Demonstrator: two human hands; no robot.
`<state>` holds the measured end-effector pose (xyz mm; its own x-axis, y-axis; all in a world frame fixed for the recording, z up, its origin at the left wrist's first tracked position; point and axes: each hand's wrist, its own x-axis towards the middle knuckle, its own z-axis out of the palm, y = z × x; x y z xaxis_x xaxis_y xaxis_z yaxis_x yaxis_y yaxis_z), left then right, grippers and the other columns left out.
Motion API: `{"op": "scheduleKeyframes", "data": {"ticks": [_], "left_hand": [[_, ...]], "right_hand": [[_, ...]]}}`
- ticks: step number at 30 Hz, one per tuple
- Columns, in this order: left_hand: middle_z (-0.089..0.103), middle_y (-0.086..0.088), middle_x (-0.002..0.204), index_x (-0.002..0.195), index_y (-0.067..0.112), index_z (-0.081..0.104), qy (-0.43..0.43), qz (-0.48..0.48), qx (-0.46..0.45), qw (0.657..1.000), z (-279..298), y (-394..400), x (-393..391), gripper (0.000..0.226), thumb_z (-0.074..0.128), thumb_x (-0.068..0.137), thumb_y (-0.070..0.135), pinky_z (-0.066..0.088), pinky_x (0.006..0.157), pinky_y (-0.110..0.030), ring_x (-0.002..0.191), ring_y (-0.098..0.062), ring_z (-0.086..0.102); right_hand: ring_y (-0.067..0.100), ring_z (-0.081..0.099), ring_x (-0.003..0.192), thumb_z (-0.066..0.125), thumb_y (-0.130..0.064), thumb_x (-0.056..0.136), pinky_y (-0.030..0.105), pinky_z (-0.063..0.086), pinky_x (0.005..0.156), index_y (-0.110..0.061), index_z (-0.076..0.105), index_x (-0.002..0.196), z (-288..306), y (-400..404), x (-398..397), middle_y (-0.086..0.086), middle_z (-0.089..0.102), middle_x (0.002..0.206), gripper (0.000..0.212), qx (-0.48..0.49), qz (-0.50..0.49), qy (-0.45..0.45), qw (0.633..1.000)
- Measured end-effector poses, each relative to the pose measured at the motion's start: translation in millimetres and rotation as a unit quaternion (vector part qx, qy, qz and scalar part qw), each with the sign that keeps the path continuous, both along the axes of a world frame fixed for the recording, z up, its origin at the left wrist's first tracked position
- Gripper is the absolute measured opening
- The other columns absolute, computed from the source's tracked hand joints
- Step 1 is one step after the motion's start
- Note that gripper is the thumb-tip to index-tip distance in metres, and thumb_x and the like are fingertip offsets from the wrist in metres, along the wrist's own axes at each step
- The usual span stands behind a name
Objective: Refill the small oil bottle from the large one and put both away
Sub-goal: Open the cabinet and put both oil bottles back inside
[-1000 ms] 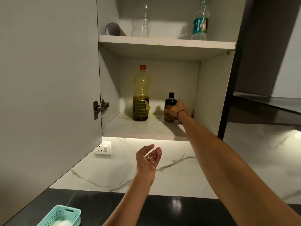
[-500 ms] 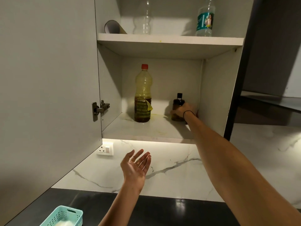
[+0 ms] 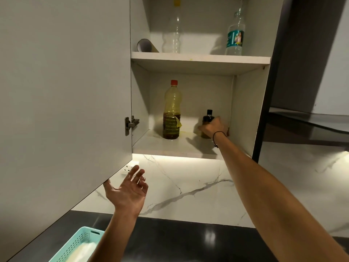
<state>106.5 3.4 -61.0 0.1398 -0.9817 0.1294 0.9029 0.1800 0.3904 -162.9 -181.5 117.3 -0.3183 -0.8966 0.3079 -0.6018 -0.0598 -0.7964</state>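
Observation:
The large oil bottle (image 3: 171, 112), clear plastic with a red cap and dark oil in its lower part, stands upright on the lower shelf (image 3: 170, 146) of the open wall cabinet. To its right, near the cabinet's right wall, stands the small dark oil bottle (image 3: 208, 118) with a black cap. My right hand (image 3: 214, 127) is wrapped around its body, hiding the lower half. Below the cabinet my left hand (image 3: 130, 190) hovers palm up with its fingers spread, holding nothing, its thumb close to the bottom corner of the cabinet door (image 3: 64, 103).
The door hangs open on the left. The upper shelf (image 3: 200, 58) carries a paper roll (image 3: 146, 45), an empty clear bottle (image 3: 172, 35) and a labelled bottle (image 3: 235, 38). A wall socket (image 3: 128, 168) sits under the cabinet. A teal basket (image 3: 79, 244) lies on the black counter.
My right hand has kept hold of the small bottle and shifted it slightly right, toward the cabinet wall. My left hand has drifted left, toward the door's lower corner.

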Motion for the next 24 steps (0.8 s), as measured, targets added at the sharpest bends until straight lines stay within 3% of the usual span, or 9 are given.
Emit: {"op": "scheduleKeyframes", "data": {"ticks": [3, 6, 9, 11, 14, 17, 22, 24], "left_hand": [[0.075, -0.014, 0.101, 0.105, 0.007, 0.081, 0.003, -0.020, -0.010, 1.000, -1.4, 23.3, 8.0, 0.094, 0.082, 0.034, 0.068, 0.056, 0.057, -0.027, 0.071, -0.021, 0.065], [0.074, -0.014, 0.099, 0.110, 0.007, 0.078, 0.003, -0.034, 0.001, 0.999, -5.0, 49.4, 19.3, 0.094, 0.081, 0.037, 0.067, 0.057, 0.056, -0.027, 0.073, -0.022, 0.066], [0.073, -0.015, 0.099, 0.119, 0.007, 0.070, -0.002, -0.046, -0.007, 0.999, -6.1, 74.7, 38.5, 0.101, 0.084, 0.037, 0.064, 0.057, 0.057, -0.026, 0.075, -0.022, 0.066], [0.072, -0.014, 0.100, 0.115, 0.006, 0.073, 0.013, -0.052, -0.011, 0.998, -4.8, 88.6, 50.4, 0.085, 0.082, 0.052, 0.063, 0.057, 0.057, -0.025, 0.075, -0.021, 0.065], [0.071, -0.012, 0.096, 0.113, 0.007, 0.075, 0.060, -0.035, 0.003, 0.998, -3.5, 111.7, 61.3, 0.070, 0.049, 0.091, 0.068, 0.058, 0.056, -0.024, 0.072, -0.019, 0.065], [0.072, -0.009, 0.097, 0.114, 0.007, 0.077, 0.064, -0.049, -0.008, 0.997, -3.1, 131.5, 63.8, 0.072, 0.041, 0.098, 0.067, 0.059, 0.057, -0.023, 0.071, -0.017, 0.067], [0.072, -0.007, 0.098, 0.115, 0.008, 0.078, 0.069, -0.070, -0.009, 0.995, -3.6, 167.1, 52.8, 0.064, 0.047, 0.100, 0.063, 0.059, 0.055, -0.021, 0.069, -0.013, 0.068], [0.072, -0.006, 0.095, 0.111, 0.008, 0.079, 0.063, -0.071, -0.030, 0.995, 2.5, 191.3, 40.4, 0.051, 0.081, 0.084, 0.051, 0.058, 0.053, -0.019, 0.067, -0.012, 0.068]], "right_hand": [[0.034, 0.062, 0.115, 0.090, -0.036, 0.070, 0.046, 0.056, 0.093, -0.009, 0.041, 0.142, 2.3, 26.7, 21.2, 0.013, 0.061, 0.125, 0.092, -0.008, 0.033, -0.043, 0.998], [0.035, 0.059, 0.116, 0.088, -0.038, 0.071, 0.052, 0.056, 0.097, -0.009, 0.039, 0.143, 2.5, 50.4, 39.2, 0.012, 0.059, 0.126, 0.092, -0.010, 0.047, -0.052, 0.997], [0.032, 0.061, 0.108, 0.086, -0.039, 0.074, 0.052, 0.061, 0.085, -0.010, 0.043, 0.133, 5.2, 83.8, 57.6, 0.010, 0.057, 0.119, 0.078, -0.006, 0.057, -0.072, 0.996], [0.028, 0.061, 0.099, 0.083, -0.034, 0.083, 0.042, 0.064, 0.072, -0.007, 0.045, 0.132, 7.4, 103.6, 68.0, 0.012, 0.056, 0.117, 0.068, 0.001, 0.072, -0.085, 0.994], [0.022, 0.063, 0.081, 0.080, -0.031, 0.087, 0.029, 0.055, 0.048, 0.000, 0.054, 0.129, 9.6, 133.6, 85.7, 0.017, 0.065, 0.114, 0.058, 0.006, 0.090, -0.088, 0.992], [0.024, 0.066, 0.077, 0.079, -0.032, 0.084, 0.024, 0.052, 0.044, 0.000, 0.058, 0.125, 13.5, 167.7, 100.7, 0.016, 0.069, 0.109, 0.056, -0.003, 0.121, -0.098, 0.988], [0.024, 0.071, 0.083, 0.076, -0.034, 0.081, 0.033, 0.064, 0.056, -0.008, 0.061, 0.118, 15.4, 226.2, 106.6, 0.012, 0.070, 0.105, 0.047, -0.021, 0.167, -0.109, 0.980], [0.023, 0.070, 0.083, 0.074, -0.029, 0.084, 0.037, 0.066, 0.063, -0.010, 0.062, 0.113, 17.7, 254.9, 102.7, 0.011, 0.070, 0.102, 0.037, -0.026, 0.187, -0.125, 0.974]]}}
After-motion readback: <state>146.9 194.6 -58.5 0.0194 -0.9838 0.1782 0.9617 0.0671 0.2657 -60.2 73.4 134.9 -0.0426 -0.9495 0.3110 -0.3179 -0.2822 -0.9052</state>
